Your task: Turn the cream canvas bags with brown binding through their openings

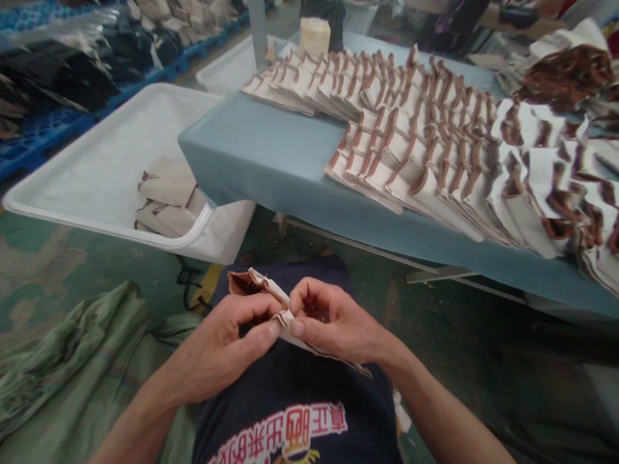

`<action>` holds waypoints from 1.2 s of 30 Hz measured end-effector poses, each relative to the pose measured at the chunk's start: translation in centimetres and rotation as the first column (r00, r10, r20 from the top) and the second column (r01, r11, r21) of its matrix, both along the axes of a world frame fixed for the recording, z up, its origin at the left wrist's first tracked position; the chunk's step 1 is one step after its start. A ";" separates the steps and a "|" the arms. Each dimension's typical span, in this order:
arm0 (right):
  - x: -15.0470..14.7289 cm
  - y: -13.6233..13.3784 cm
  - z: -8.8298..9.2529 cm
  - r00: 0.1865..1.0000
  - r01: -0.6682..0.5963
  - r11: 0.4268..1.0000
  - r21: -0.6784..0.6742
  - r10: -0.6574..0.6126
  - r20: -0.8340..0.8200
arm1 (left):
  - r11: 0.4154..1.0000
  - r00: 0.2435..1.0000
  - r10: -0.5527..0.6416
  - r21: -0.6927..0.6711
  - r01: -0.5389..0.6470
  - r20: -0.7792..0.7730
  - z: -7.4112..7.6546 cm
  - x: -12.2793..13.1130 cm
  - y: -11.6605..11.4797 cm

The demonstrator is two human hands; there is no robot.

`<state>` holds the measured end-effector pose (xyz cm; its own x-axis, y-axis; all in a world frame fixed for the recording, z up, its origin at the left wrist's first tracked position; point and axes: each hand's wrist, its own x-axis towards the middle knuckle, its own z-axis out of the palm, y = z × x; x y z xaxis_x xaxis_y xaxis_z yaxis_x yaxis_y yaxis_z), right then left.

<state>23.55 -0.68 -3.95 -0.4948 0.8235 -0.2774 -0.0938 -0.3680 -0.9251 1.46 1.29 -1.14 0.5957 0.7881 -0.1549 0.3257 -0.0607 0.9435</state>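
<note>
Over my lap, both hands grip one off-white fabric piece with a brown lining (264, 281). The thumb and fingers of my left hand (232, 345) pinch its edge near the middle. Right beside them, my right hand (333, 319) pinches the same edge, fingertips nearly touching the left thumb. The brown inner side shows at the piece's upper left end, and its other end hangs out below my right hand. Some of the piece is hidden behind my fingers.
A blue-covered table (271, 151) ahead bears overlapping rows of similar brown-edged pieces (401, 148). Left of it stands a white plastic bin (111, 135) with several beige pieces (169, 193) inside. Green sacking (97, 361) lies at lower left; blue pallets (29, 145) hold dark bundles behind.
</note>
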 end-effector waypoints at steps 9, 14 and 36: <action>-0.2 0.1 1.1 0.991 0.004 0.992 0.128 -0.021 0.133 | 1.000 1.000 0.015 0.003 -0.015 0.021 -0.7 -0.2 0.5; -0.3 0.2 0.8 0.990 -0.001 0.996 0.090 -0.012 0.144 | 1.000 1.000 0.001 0.009 -0.001 0.017 -0.8 -0.6 0.8; 0.3 0.9 1.8 0.846 -0.183 0.728 0.661 -0.226 0.483 | 0.994 0.995 0.095 0.060 -0.095 -0.002 -1.0 -0.3 1.0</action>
